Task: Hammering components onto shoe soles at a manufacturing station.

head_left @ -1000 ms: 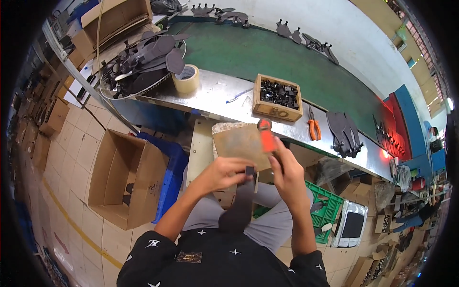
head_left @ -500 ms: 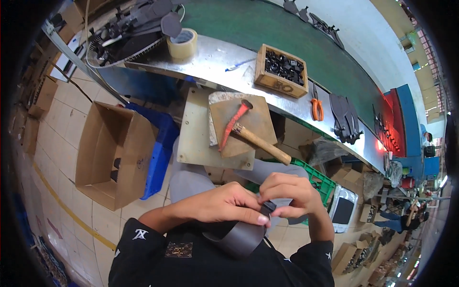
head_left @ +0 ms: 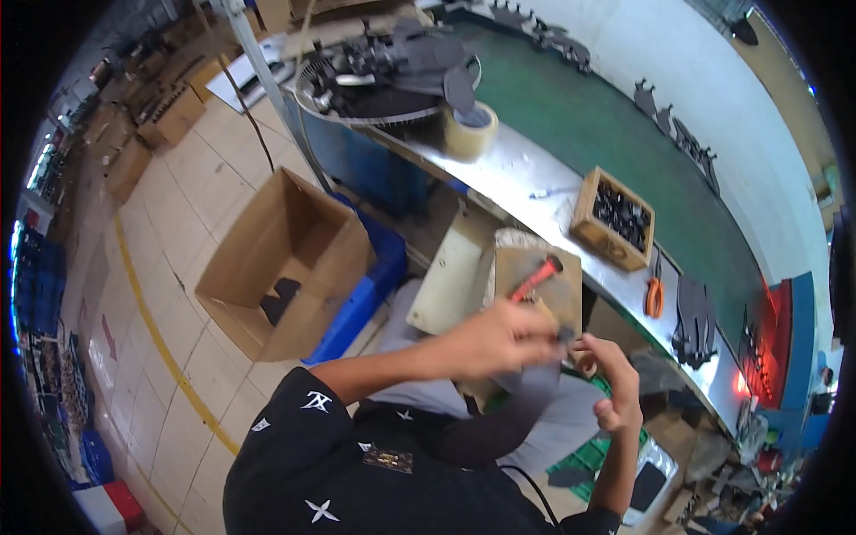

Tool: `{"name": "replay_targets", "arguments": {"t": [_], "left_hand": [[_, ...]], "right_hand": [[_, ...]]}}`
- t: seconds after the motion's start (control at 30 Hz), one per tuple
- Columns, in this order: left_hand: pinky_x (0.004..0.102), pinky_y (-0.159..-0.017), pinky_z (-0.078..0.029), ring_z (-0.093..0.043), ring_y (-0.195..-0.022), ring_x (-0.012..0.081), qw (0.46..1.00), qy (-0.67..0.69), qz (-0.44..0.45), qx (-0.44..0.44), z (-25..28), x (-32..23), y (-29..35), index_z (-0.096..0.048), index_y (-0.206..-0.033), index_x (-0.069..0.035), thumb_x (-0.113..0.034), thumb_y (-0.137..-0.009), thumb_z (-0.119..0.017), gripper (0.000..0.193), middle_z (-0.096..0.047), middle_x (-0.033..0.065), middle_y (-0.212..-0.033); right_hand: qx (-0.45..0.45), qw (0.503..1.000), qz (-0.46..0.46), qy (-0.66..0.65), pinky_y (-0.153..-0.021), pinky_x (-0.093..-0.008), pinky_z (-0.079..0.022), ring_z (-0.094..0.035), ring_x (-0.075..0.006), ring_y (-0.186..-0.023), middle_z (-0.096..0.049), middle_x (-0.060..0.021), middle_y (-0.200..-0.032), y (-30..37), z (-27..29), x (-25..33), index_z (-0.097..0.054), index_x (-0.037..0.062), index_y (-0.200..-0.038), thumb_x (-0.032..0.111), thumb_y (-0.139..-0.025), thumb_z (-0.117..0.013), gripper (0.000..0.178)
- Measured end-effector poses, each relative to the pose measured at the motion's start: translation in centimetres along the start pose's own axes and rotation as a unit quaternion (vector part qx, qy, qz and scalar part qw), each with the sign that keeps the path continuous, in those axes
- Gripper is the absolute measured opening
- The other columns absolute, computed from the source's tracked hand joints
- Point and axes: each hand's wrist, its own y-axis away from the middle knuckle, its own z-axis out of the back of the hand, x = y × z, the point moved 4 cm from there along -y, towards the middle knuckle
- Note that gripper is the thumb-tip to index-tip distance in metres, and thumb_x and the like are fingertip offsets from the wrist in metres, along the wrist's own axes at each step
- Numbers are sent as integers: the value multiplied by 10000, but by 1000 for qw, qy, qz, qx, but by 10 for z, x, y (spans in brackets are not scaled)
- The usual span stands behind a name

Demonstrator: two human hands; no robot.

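Note:
My left hand (head_left: 495, 339) is raised over my lap, smeared by motion, its fingers closed on a dark grey flexible strap (head_left: 513, 419). The strap curves down from the hand toward my black shirt, and a small dark piece shows at its upper end. My right hand (head_left: 613, 385) is apart to the right, fingers spread and curved, with nothing seen in it. Just beyond the left hand lies a hammer with a red head (head_left: 538, 278) on a brown square pad (head_left: 571, 267); the hand covers most of its handle.
A wooden box (head_left: 584, 218) of small black parts, orange-handled pliers (head_left: 654, 298), dark flat pieces (head_left: 694, 312) and a tape roll (head_left: 470, 131) sit on the metal bench edge beside a green belt (head_left: 571, 116). An open cardboard box (head_left: 236, 267) stands left, against a blue crate (head_left: 357, 299).
My hands have come apart: the left has moved up toward the hammer with the strap, while the right has let go and opened. The view has turned left.

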Motion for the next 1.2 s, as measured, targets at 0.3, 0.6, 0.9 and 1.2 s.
{"name": "replay_targets", "arguments": {"t": [0.3, 0.6, 0.9, 1.2], "left_hand": [[433, -732, -465, -629, -794, 360, 712, -357, -110, -595, 345, 15, -132, -709, -856, -7, -470, -875, -683, 464, -680, 203, -910], [651, -1065, -278, -391, -1401, 257, 539, -639, 171, -522, 464, 81, -127, -476, -1421, -120, -520, -929, -585, 644, -390, 166, -1524], [495, -1166, -104, -365, -1429, 296, 645, -669, -289, -231, 98, 1, -51, -602, -1255, -115, -139, -927, -569, 330, -471, 125, -1482], [485, -1148, -142, -343, -1418, 321, 770, -552, -224, -229, 14, 2, -36, -676, -1071, -101, -106, -862, -613, 218, -457, 122, -1477]], "right_hand": [[-295, 943, -151, -12, -584, -244, -455, -580, -112, -643, -675, -88, -845, 107, 40, -57, -629, -38, -1144, 526, -1030, -401, 620], [-539, 767, -288, 196, -608, -345, -481, -595, -231, -603, -651, -119, -762, 190, 148, -185, -613, -3, -1163, 305, -1004, -546, 353], [-310, 760, -342, 458, -796, -490, -500, -599, -355, -1004, -548, -140, -1105, 167, 210, -254, -683, 110, -1016, 376, -916, -624, 290], [-218, 719, -279, 598, -872, -513, -395, -549, -296, -1063, -596, -89, -1138, 125, 199, -251, -671, 74, -919, 414, -786, -752, 374]]}}
